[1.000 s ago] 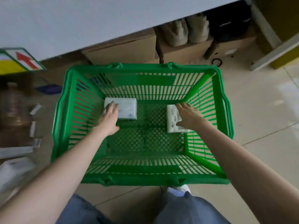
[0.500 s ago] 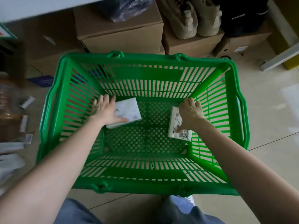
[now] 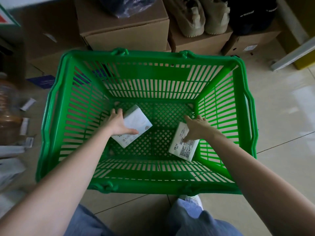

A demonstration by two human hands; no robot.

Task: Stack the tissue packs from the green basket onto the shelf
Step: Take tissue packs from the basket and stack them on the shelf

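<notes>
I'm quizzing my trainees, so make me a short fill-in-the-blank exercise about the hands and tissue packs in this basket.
1. Both tissue packs lie inside the ____ basket.
2. The left hand grips the ____ tissue pack.
3. The pack with the printed label is held by the ____ hand.
4. Beyond the basket, a pair of ____ sits on a cardboard box.

Missing words: green; left; right; shoes

Glossy green plastic basket [image 3: 221, 178]

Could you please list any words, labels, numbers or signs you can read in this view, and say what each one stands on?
None can be read as text.
Right tissue pack: printed label, too small to read.
Left tissue pack: faint print, blurred.
Black bag: white lettering, too blurred.
Sign: part of a red arrow, no words visible.
Blue card: print unreadable.
</notes>
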